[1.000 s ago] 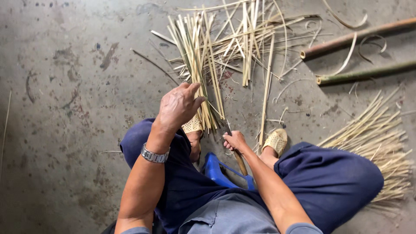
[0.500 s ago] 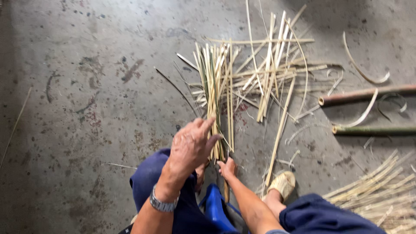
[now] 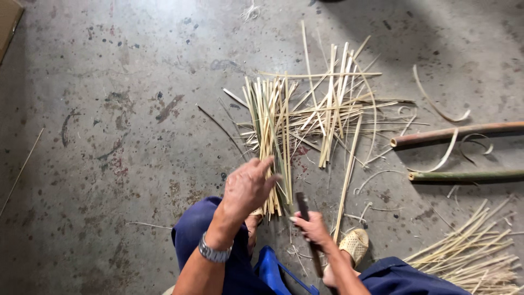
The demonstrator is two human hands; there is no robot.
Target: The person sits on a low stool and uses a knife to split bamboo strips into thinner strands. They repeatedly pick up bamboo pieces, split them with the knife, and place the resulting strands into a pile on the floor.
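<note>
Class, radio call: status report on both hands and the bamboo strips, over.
Left hand open, fingers spread on the bundle of bamboo strips. Right hand shut on a dark knife. Loose strips scattered beyond; two bamboo poles lying apart.

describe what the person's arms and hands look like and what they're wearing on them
Both forearms are bare, with no sleeves showing and no gloves. The left hand has a silver metal-link wristwatch on its wrist. The right hand has nothing on its wrist or fingers that I can see.
</note>
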